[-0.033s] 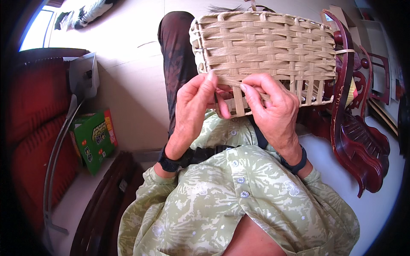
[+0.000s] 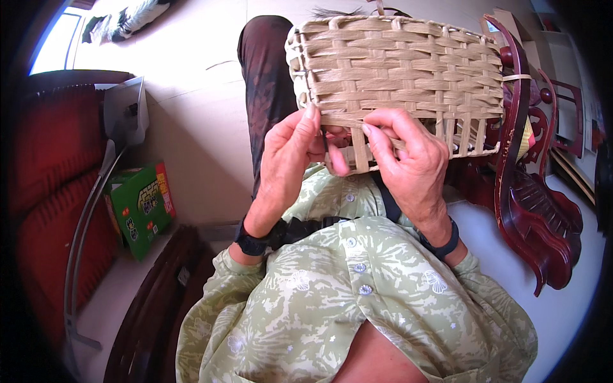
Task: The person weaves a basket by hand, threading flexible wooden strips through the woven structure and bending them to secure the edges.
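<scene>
**A flat strand (image 2: 343,120) between left hand (image 2: 284,153) and right hand (image 2: 408,150), along the near side of a woven basket (image 2: 396,64)**

Well to the left of the basket stands a red padded seat (image 2: 57,198), with a pale panel on a metal stand (image 2: 128,115) beside it. A green box (image 2: 142,210) sits on the floor, to the basket's left and lower in the view. A dark-trousered leg (image 2: 265,70) comes right up to the basket's left end.

The left hand is at the basket's near left corner. Its thumb and forefinger look pinched on the left end of the strand, though exactly what lies between the tips is partly hidden; its lower fingers reach into the open gap below the finished weave.

The basket itself lies just beyond both hands, its long axis running left to right, slightly lower at the right. The strand follows that same axis, crossing an upright in the unfilled part of the near side.

The right hand is nearer the basket's middle, its thumb and forefinger pressed together on the strand and its other fingers curled. Neither hand is clearly nearer: both touch the near side, the left one at its end.

Just past the basket's right end is a carved dark red chair (image 2: 555,262).
</scene>
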A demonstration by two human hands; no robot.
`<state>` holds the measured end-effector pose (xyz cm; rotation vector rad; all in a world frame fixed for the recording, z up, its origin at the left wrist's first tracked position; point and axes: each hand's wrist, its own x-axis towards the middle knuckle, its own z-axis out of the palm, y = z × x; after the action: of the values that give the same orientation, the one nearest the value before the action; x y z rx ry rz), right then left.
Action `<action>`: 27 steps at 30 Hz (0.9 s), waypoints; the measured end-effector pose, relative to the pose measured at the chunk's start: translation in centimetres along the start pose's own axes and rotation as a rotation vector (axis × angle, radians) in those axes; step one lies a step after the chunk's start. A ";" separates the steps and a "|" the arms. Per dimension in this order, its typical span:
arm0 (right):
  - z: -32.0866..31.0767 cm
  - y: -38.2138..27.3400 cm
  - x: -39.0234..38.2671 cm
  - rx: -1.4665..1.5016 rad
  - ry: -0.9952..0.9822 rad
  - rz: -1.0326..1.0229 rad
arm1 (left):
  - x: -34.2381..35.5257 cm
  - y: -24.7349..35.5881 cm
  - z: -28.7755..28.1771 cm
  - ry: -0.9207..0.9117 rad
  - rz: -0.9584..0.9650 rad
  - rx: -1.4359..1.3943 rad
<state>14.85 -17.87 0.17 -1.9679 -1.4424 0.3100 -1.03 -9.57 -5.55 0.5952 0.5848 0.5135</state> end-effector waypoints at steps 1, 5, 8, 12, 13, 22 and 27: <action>0.1 0.3 0.0 -0.011 0.020 -0.019 | -0.1 -0.1 -0.1 -0.027 0.003 -0.014; 0.2 1.0 0.0 -0.136 0.038 -0.163 | 0.3 0.1 -1.1 -0.105 -0.070 -0.021; 0.2 1.0 0.1 -0.151 0.046 -0.148 | 0.7 0.2 -1.9 -0.195 -0.077 -0.064; 0.1 0.9 0.6 -0.134 0.062 -0.118 | 1.3 0.6 -2.3 -0.265 -0.094 -0.105; -0.2 0.8 0.6 -0.093 0.033 -0.078 | 1.5 0.6 -2.3 -0.273 -0.090 -0.123; -0.1 -0.5 1.3 -0.135 0.015 -0.170 | 1.5 -0.5 -1.6 -0.179 -0.010 -0.192; 0.5 -0.8 1.6 -0.020 0.053 -0.165 | 1.6 -0.4 -1.6 -0.165 0.004 -0.180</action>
<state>14.57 -16.05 0.58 -1.8446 -1.5674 0.1685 -0.80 -8.36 -7.49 0.4619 0.3767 0.5093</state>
